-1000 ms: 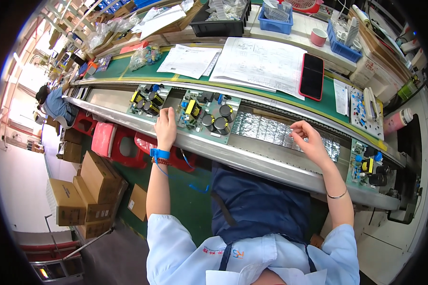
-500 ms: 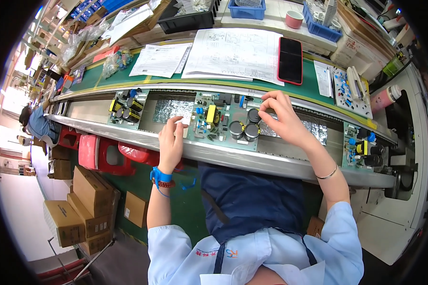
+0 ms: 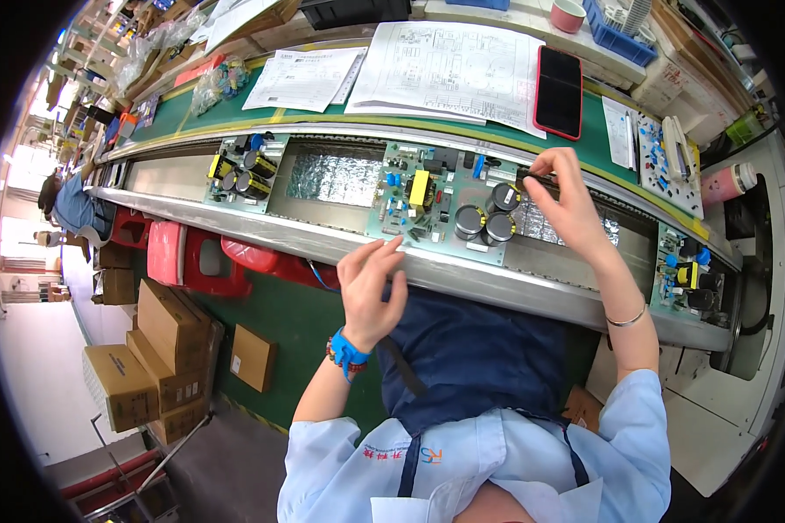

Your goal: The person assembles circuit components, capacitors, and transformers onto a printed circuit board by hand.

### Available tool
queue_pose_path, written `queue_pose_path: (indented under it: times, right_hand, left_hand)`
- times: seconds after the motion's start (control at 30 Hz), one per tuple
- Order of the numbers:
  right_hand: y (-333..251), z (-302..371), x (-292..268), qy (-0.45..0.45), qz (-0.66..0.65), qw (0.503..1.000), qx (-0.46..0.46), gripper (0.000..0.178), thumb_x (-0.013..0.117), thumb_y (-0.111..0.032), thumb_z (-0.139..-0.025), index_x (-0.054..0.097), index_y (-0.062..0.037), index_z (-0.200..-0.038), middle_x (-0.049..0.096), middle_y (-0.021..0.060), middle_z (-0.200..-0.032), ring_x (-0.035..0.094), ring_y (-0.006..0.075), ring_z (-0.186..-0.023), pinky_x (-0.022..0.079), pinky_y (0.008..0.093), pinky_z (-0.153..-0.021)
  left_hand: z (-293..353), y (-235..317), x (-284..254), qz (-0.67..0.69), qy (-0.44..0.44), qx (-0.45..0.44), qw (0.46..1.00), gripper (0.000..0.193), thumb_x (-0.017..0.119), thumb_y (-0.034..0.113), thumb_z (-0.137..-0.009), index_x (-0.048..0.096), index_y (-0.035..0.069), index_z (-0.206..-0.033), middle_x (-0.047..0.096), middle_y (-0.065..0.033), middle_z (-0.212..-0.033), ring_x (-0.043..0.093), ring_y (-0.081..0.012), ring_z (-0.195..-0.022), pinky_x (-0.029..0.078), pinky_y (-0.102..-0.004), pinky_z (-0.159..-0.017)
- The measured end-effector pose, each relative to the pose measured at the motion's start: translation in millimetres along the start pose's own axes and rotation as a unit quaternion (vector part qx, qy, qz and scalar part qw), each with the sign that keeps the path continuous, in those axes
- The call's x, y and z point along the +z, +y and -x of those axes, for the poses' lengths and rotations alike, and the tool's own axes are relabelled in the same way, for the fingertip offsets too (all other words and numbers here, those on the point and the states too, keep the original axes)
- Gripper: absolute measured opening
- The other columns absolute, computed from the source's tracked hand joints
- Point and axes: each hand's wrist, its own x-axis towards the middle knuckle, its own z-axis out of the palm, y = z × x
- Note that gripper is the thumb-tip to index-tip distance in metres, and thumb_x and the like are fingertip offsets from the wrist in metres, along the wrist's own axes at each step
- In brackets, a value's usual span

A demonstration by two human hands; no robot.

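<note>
A green circuit board (image 3: 449, 212) with a yellow transformer (image 3: 420, 189) lies across the rails in front of me. Three round black capacitors (image 3: 499, 228) stand on its right part. My right hand (image 3: 569, 205) is at the board's upper right, thumb and forefinger closed together beside the rearmost capacitor. Whether something small is pinched there cannot be made out. At the board's front left edge, my left hand (image 3: 371, 288) has its fingers extended over the metal rail (image 3: 532, 292), their tips near or touching the edge.
Similar boards sit on the rails at left (image 3: 242, 173) and right (image 3: 682, 275). Beyond lie drawing sheets (image 3: 449, 70), a red-edged phone (image 3: 557, 93) and a parts board (image 3: 669, 161). Red stools (image 3: 167, 253) and cardboard boxes (image 3: 170, 340) stand at lower left.
My left hand has come from the board's left side to its front edge, nearer to me. My right hand stays by the rearmost capacitor. The whole view has shifted slightly.
</note>
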Motion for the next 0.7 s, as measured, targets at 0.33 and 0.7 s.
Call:
queue_pose_path:
  times: [0.33, 0.7]
  right_hand:
    - [49, 14, -9, 0.076, -0.082, 0.990, 0.090, 0.011, 0.056, -0.008, -0.087, 0.053, -0.0024, -0.096, 0.049, 0.0033, -0.097, 0.051, 0.0125, -0.083, 0.042, 0.0252, -0.077]
    - [52, 15, -13, 0.117, -0.139, 0.980, 0.082, 0.009, 0.054, -0.005, -0.088, 0.053, -0.0016, -0.097, 0.050, 0.0018, -0.092, 0.052, 0.0087, -0.079, 0.043, 0.0229, -0.076]
  left_hand:
    - [-8, 5, 21, -0.008, -0.047, 0.035, 0.998, 0.033, 0.060, 0.000, -0.071, 0.059, 0.003, -0.103, 0.060, -0.0090, -0.119, 0.052, -0.0274, -0.108, 0.034, -0.0375, -0.095]
    - [3, -4, 19, -0.056, 0.020, 0.009, 0.998, 0.026, 0.060, 0.002, -0.071, 0.060, 0.003, -0.098, 0.064, -0.0072, -0.109, 0.056, -0.0243, -0.100, 0.036, -0.0357, -0.089]
